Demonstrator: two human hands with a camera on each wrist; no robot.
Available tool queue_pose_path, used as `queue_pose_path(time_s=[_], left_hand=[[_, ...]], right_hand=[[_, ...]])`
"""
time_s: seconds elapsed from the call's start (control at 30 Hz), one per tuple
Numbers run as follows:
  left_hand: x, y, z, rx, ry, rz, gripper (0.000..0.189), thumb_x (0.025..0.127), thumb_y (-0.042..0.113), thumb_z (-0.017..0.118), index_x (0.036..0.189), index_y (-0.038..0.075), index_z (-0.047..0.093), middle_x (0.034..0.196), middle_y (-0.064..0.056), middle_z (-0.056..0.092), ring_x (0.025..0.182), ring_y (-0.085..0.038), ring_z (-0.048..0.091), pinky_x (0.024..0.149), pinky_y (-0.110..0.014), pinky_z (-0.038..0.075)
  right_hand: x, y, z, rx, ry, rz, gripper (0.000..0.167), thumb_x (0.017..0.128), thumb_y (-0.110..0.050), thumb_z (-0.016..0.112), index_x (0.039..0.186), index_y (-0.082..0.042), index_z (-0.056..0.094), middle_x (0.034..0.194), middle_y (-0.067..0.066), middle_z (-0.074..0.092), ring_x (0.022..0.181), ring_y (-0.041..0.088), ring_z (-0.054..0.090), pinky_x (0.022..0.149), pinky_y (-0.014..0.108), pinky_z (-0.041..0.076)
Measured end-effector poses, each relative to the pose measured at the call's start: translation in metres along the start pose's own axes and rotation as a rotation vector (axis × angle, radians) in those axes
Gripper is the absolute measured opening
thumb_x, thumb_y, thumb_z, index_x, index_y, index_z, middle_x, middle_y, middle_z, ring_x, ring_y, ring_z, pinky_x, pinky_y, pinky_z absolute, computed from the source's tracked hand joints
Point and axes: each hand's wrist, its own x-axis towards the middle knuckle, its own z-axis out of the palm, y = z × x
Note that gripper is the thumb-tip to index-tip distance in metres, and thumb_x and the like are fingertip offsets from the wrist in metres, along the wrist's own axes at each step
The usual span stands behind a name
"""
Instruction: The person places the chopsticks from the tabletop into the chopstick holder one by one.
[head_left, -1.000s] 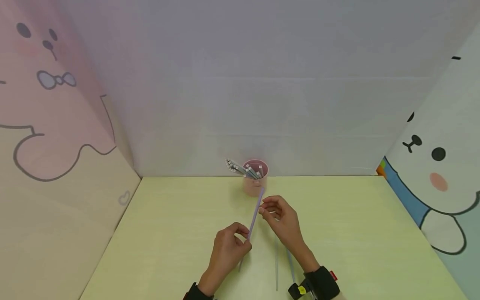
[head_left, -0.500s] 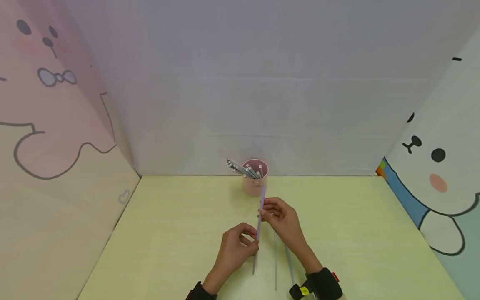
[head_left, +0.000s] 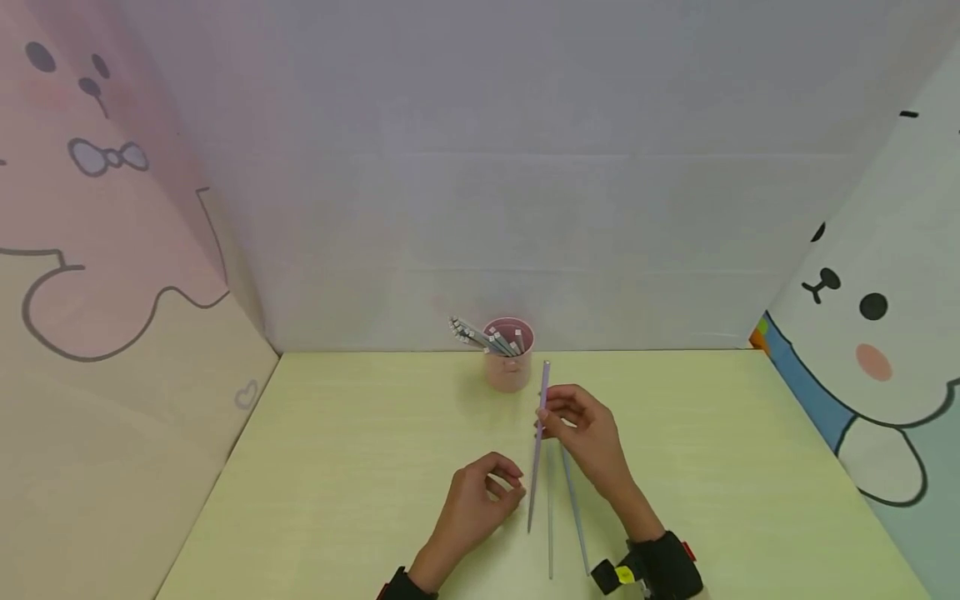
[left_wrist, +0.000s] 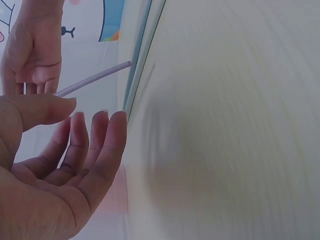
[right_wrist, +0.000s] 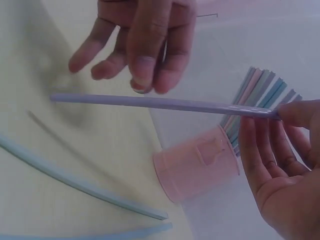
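Note:
A slim purple stick (head_left: 536, 475) stands tilted above the table, its upper part pinched between the thumb and fingers of my right hand (head_left: 588, 442). In the right wrist view the stick (right_wrist: 165, 103) runs across nearly level, its far end sticking out free. My left hand (head_left: 480, 504) hovers just left of the stick's lower half, thumb and fingers loosely bent with a gap between them. The left wrist view shows the stick's free end (left_wrist: 95, 80) passing beyond the thumb of my left hand (left_wrist: 50, 165); nothing lies in its grasp.
A pink cup (head_left: 507, 375) with several greyish, pink and blue sticks (right_wrist: 260, 95) leaning in it stands at the table's back edge. On the yellow tabletop (head_left: 360, 467) lie a pale green stick (head_left: 551, 525) and a blue stick (head_left: 576, 517). Printed walls surround the table.
Both hands have held the purple stick, bringing it to the right and more upright. My left fingers have let go, and my right hand has carried it slightly farther right.

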Motion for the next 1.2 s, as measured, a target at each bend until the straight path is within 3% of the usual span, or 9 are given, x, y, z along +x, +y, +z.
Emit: queue_pose_path(time_s=[0.27,0.53,0.8,0.97,1.07,1.2], left_hand=[[-0.003,-0.006,-0.002,0.075,0.033,-0.023,0.015,0.087,-0.001,0.077,0.099,0.006,0.070,0.089,0.002,0.071,0.066,-0.006,0.065,0.061,-0.023,0.054],[-0.005,-0.017,-0.008,0.113,0.064,-0.040,0.015,0.088,-0.001,0.076,0.098,0.007,0.070,0.090,-0.001,0.071,0.066,-0.007,0.064,0.063,-0.023,0.054],[-0.007,-0.022,-0.012,0.141,0.104,-0.061,0.014,0.087,0.000,0.077,0.096,0.008,0.070,0.086,-0.002,0.072,0.064,-0.006,0.062,0.061,-0.022,0.053],[-0.008,-0.023,-0.016,0.141,0.090,-0.075,0.014,0.087,0.000,0.077,0.097,0.007,0.070,0.087,0.001,0.070,0.064,-0.006,0.063,0.061,-0.022,0.053],[-0.009,-0.024,-0.018,0.168,0.097,-0.076,0.013,0.088,0.001,0.076,0.096,0.008,0.070,0.086,0.003,0.070,0.064,-0.005,0.062,0.061,-0.022,0.053],[-0.011,-0.025,-0.021,0.212,0.123,-0.078,0.012,0.088,0.001,0.075,0.094,0.011,0.070,0.085,0.006,0.069,0.064,-0.003,0.061,0.061,-0.022,0.052]], right_hand=[[0.018,-0.019,-0.023,-0.083,0.080,-0.091,0.028,0.096,0.004,0.068,0.122,0.006,0.060,0.104,0.026,0.064,0.086,0.021,0.071,0.074,0.036,0.063],[0.051,-0.045,-0.036,-0.079,0.155,-0.250,0.027,0.094,0.011,0.066,0.120,0.012,0.059,0.103,0.026,0.064,0.086,0.027,0.070,0.076,0.034,0.062],[0.082,-0.063,-0.028,-0.151,0.226,-0.394,0.028,0.091,0.013,0.069,0.118,0.008,0.062,0.104,0.022,0.065,0.091,0.027,0.070,0.081,0.031,0.061],[0.099,-0.066,-0.019,-0.112,0.268,-0.495,0.029,0.089,0.017,0.069,0.116,0.013,0.060,0.105,0.028,0.062,0.096,0.026,0.070,0.082,0.028,0.060],[0.106,-0.065,-0.013,-0.105,0.269,-0.519,0.029,0.088,0.019,0.068,0.116,0.014,0.060,0.106,0.030,0.061,0.098,0.030,0.069,0.083,0.027,0.059],[0.111,-0.065,-0.004,-0.176,0.253,-0.511,0.029,0.089,0.020,0.066,0.116,0.015,0.059,0.106,0.031,0.062,0.100,0.037,0.068,0.084,0.026,0.059]])
